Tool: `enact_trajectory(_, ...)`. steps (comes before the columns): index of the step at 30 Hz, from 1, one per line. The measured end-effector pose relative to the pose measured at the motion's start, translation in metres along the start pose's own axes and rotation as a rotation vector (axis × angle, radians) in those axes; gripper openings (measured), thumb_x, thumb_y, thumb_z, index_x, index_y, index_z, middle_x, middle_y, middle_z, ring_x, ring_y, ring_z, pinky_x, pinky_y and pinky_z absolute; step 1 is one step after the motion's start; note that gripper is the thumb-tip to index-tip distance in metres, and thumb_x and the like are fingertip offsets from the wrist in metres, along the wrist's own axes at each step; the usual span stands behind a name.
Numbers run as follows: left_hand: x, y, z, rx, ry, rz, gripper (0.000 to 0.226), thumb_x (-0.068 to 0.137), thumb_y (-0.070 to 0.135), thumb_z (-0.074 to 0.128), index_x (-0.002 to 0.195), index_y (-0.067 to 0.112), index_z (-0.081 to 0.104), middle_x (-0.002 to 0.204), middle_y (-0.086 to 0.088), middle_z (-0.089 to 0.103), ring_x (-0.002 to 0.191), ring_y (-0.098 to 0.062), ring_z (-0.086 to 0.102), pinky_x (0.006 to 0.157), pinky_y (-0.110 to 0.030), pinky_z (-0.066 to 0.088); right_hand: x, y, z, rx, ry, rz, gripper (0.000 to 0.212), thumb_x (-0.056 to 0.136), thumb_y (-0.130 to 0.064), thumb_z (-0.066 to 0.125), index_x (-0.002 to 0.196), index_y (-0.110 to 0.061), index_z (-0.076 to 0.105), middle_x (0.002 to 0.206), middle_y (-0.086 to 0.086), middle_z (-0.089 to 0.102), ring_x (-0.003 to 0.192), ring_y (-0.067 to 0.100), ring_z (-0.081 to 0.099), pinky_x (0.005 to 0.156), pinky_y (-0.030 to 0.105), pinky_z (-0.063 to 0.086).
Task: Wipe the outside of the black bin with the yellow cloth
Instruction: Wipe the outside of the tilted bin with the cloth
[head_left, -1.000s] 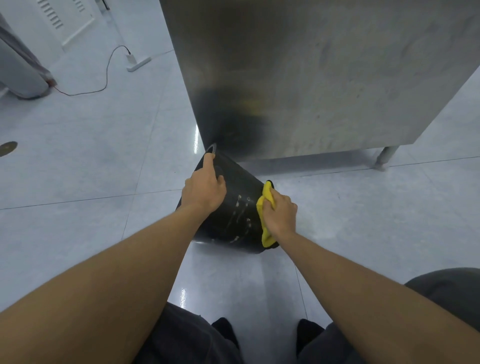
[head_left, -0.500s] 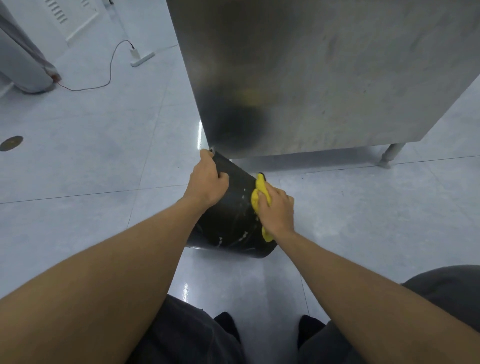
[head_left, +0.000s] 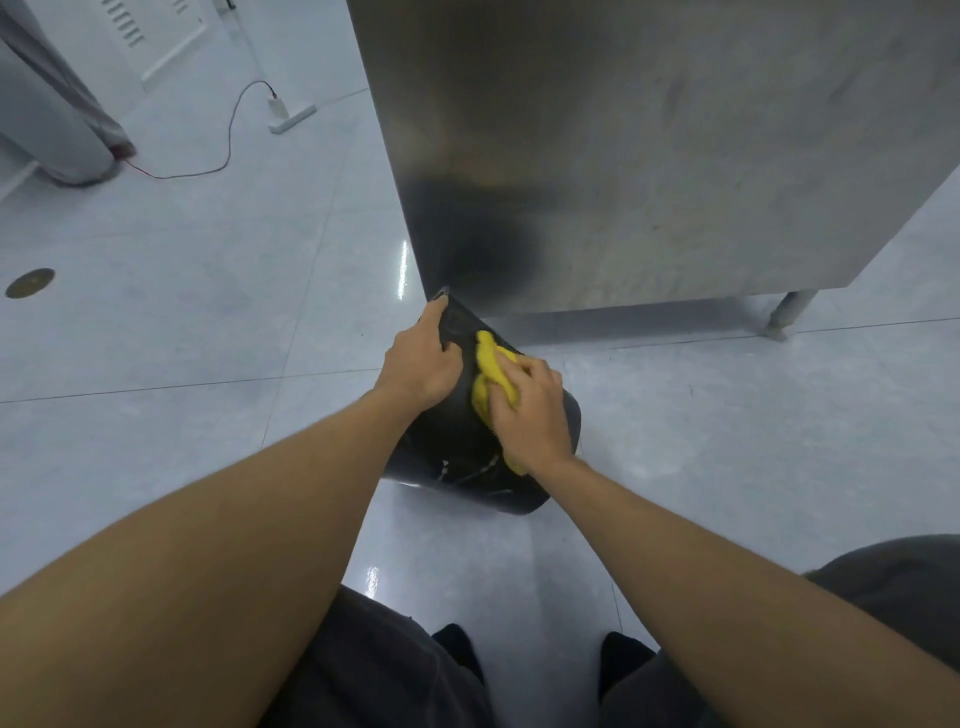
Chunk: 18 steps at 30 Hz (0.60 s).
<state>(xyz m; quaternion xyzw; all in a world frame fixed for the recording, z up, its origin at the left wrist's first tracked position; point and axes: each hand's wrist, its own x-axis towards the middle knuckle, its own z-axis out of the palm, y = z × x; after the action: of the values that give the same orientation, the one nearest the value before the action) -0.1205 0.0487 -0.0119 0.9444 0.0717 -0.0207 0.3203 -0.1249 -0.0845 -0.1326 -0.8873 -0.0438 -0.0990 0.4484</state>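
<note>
A black bin (head_left: 467, 457) lies tipped on a pale tiled floor (head_left: 208, 322), its far rim at about 12 o'clock resting against the lower corner of a stainless-steel cabinet (head_left: 649, 156) and its near end at about 6 o'clock pointing toward the person's knees. White streaks mark the bin's side near that end. A crumpled yellow cloth (head_left: 488, 382) is pressed onto the upper curve of the bin under the right hand (head_left: 530, 410), whose fingers are curled down over the cloth and hold it against the plastic. Just beside it, at 9 o'clock, the left hand (head_left: 421, 358) clamps the bin's side, fingers bent around the curve with the index finger reaching up to the rim. Both bare forearms run in from the bottom corners, above dark trousers (head_left: 374, 675) and two dark shoe tips. The cabinet's metal leg (head_left: 787, 312) stands on the floor at 3 o'clock. Well apart, toward 10 o'clock, a thin red cable (head_left: 208, 169) runs across the tiles to a white power strip (head_left: 291, 115), and a round brass floor cover (head_left: 29, 283) sits at 9 o'clock.
</note>
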Motion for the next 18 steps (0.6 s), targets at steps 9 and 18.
enact_trajectory(9,0.007,-0.003,0.009,0.035,-0.003,-0.019,0.06,0.102,0.022,0.043,0.155,0.027,0.016,0.142,-0.013,0.052,0.124,-0.036,0.053,0.105,-0.043,0.039,-0.005,0.01,-0.015,0.015,-0.06,-0.012,0.043,0.091,-0.022,0.055,0.134,-0.024,0.06,0.126,-0.001,0.057,0.115,0.019,0.048,0.1,0.031,0.041)
enact_trajectory(18,0.007,-0.001,0.01,0.006,0.01,0.018,0.041,0.1,0.018,0.045,0.136,0.013,0.025,0.112,-0.016,0.064,0.081,-0.022,0.06,0.074,-0.037,0.051,-0.03,0.026,-0.013,0.017,0.014,0.049,0.04,0.094,-0.021,0.054,0.134,-0.021,0.057,0.126,0.002,0.051,0.117,0.017,0.041,0.099,0.026,0.034)
